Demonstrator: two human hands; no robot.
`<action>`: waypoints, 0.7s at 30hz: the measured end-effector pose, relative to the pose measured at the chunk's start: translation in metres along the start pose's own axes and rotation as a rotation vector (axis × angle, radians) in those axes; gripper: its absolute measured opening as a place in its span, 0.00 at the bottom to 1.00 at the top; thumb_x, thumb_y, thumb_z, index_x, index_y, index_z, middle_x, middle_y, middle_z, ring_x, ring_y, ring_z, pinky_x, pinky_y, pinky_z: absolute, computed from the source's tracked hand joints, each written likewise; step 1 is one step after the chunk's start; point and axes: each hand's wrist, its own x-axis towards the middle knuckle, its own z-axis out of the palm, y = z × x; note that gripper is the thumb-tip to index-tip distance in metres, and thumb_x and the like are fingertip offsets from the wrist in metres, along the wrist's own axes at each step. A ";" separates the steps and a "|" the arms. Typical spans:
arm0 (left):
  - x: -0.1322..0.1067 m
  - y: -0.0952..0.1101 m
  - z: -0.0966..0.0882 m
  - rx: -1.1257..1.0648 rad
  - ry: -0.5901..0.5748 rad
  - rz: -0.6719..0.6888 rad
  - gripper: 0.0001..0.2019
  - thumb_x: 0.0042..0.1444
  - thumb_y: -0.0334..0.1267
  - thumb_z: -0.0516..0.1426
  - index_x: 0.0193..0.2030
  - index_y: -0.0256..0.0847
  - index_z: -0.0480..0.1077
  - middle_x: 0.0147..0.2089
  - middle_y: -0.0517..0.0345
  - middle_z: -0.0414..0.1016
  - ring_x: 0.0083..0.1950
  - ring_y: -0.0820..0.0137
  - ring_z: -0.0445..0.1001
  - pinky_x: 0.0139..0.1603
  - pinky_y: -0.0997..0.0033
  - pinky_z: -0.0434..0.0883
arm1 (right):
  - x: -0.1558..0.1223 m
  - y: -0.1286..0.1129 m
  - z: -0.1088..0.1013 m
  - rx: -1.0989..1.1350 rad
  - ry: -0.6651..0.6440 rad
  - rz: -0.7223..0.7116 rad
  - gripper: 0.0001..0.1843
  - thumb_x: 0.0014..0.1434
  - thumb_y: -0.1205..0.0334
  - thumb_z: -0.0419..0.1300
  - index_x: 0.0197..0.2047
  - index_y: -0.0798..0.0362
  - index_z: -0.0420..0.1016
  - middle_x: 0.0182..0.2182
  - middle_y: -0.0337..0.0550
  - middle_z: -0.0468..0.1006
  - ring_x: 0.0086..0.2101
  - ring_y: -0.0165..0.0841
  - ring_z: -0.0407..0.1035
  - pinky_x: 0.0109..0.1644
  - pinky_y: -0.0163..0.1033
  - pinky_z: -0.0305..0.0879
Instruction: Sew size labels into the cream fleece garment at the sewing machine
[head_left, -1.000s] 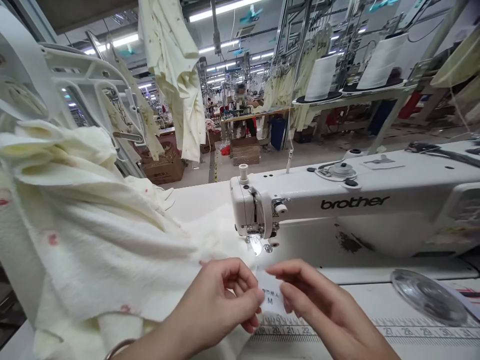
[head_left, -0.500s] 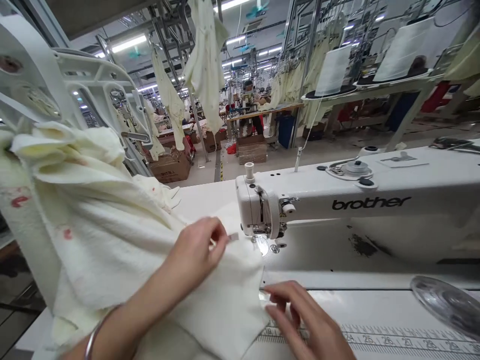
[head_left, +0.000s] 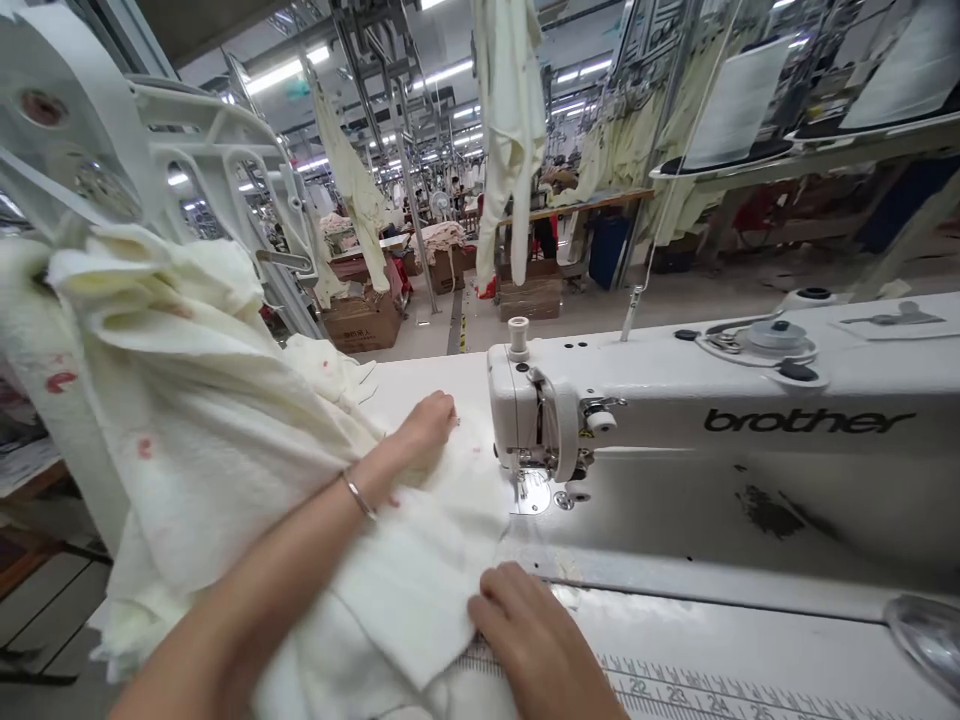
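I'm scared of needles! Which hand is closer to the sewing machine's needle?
Left. The left hand lies on the cream fabric just left of the needle. The right hand presses the fabric edge lower down, nearer the person.

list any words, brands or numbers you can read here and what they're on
"brother": on the front of the white sewing machine.
"22", "23", "24": on the ruler strip along the table's near edge; its further numbers are too blurred to read.
Cardboard boxes on the floor: print too small to read.
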 end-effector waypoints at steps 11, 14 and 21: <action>-0.109 0.044 -0.205 0.211 0.619 0.373 0.01 0.55 0.30 0.56 0.33 0.37 0.67 0.32 0.58 0.69 0.33 0.73 0.68 0.31 0.76 0.65 | 0.182 -0.047 -0.117 0.601 -0.018 -0.083 0.09 0.61 0.75 0.50 0.35 0.54 0.66 0.22 0.30 0.70 0.21 0.23 0.66 0.24 0.26 0.60; -0.126 0.049 -0.251 0.219 0.783 0.275 0.03 0.54 0.31 0.59 0.33 0.37 0.67 0.32 0.59 0.70 0.32 0.75 0.69 0.26 0.77 0.66 | 0.203 -0.074 -0.128 0.651 -0.018 -0.147 0.09 0.60 0.77 0.52 0.36 0.55 0.68 0.29 0.36 0.71 0.28 0.27 0.70 0.24 0.27 0.63; -0.117 0.091 -0.293 0.373 1.080 0.235 0.03 0.56 0.33 0.59 0.35 0.38 0.67 0.37 0.60 0.70 0.36 0.77 0.68 0.37 0.73 0.69 | 0.102 -0.104 -0.165 0.275 0.259 -0.284 0.11 0.63 0.69 0.50 0.47 0.49 0.68 0.44 0.41 0.76 0.39 0.33 0.74 0.34 0.31 0.72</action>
